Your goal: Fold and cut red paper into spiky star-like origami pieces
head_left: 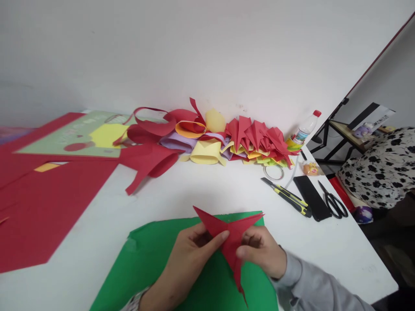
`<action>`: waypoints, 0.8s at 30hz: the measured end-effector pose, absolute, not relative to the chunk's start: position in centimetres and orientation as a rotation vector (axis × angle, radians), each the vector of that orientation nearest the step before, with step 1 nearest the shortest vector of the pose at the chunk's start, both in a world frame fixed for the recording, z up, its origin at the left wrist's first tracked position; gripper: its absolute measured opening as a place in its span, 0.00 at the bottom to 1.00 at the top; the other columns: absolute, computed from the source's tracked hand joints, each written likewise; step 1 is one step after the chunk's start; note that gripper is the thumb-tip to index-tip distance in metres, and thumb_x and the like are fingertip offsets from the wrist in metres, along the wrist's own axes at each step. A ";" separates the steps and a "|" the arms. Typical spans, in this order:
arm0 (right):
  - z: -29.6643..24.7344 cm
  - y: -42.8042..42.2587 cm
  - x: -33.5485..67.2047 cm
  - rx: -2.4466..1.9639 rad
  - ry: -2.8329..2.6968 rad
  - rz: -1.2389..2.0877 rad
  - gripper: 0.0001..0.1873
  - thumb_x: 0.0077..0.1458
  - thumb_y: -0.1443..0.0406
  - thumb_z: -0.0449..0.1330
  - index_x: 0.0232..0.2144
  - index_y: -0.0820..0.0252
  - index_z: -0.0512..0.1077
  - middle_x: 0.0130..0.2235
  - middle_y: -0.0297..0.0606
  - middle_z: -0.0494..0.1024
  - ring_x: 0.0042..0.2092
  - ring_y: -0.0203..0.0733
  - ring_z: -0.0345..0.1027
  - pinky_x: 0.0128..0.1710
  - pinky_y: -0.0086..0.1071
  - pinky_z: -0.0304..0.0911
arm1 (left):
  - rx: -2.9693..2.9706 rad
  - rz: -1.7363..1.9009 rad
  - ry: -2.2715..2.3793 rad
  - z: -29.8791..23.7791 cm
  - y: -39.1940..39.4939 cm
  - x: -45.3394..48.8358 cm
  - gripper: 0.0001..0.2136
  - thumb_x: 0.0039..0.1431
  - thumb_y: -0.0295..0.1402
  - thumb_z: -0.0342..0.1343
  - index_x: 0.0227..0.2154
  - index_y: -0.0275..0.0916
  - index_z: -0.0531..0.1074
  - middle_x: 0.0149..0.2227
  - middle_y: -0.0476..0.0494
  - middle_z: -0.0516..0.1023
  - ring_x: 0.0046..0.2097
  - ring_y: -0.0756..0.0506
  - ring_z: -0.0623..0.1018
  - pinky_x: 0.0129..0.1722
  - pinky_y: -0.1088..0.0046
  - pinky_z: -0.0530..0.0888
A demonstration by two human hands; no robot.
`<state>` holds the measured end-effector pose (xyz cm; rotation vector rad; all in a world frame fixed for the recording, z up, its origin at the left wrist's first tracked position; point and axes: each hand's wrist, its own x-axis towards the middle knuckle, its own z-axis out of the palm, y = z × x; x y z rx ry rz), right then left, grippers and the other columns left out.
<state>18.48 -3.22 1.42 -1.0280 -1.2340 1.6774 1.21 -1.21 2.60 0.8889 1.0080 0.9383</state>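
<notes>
A folded red paper figure point(231, 242) with two pointed upper arms and a thin tail is held up over a green sheet point(152, 246). My left hand point(194, 250) pinches its left side, thumb lying across the front near the middle. On the other side, my right hand point(261, 251) grips the lower right edge between thumb and curled fingers. Its narrow tail points down toward me and ends in a bent tip. Parts of the fingers behind the paper are hidden.
Folded red paper figures point(256, 134) and yellow paper pieces point(205, 152) line the wall. At right lie a utility knife point(288, 198), a black case point(311, 198), scissors point(333, 203) and a tape roll point(273, 172). A bottle point(303, 131) leans there. Red sheets point(65, 194) cover the left.
</notes>
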 end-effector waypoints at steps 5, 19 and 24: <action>0.5 -2.9 18.5 -1.138 -1.253 1.631 0.25 0.45 0.47 0.67 0.19 0.61 0.67 0.18 0.28 0.68 0.20 0.30 0.60 0.19 0.25 0.54 | 0.922 0.850 0.940 2.4 -1.1 1.4 0.10 0.42 0.40 0.69 0.28 0.42 0.82 0.29 0.47 0.84 0.35 0.41 0.80 0.38 0.68 0.76; 1.2 -2.3 19.1 -1.274 -1.255 1.695 0.28 0.38 0.44 0.69 0.19 0.61 0.65 0.16 0.26 0.67 0.16 0.28 0.57 0.16 0.24 0.52 | 0.830 0.877 1.079 2.2 -1.2 1.5 0.13 0.37 0.41 0.70 0.25 0.38 0.81 0.26 0.45 0.83 0.29 0.43 0.79 0.32 0.67 0.77; 1.2 -2.3 19.4 -1.182 -1.254 1.747 0.26 0.42 0.46 0.68 0.26 0.64 0.71 0.20 0.29 0.71 0.18 0.28 0.59 0.18 0.24 0.54 | 0.783 0.915 1.091 2.1 -1.2 1.4 0.14 0.35 0.41 0.71 0.25 0.38 0.81 0.26 0.45 0.83 0.29 0.43 0.80 0.31 0.68 0.79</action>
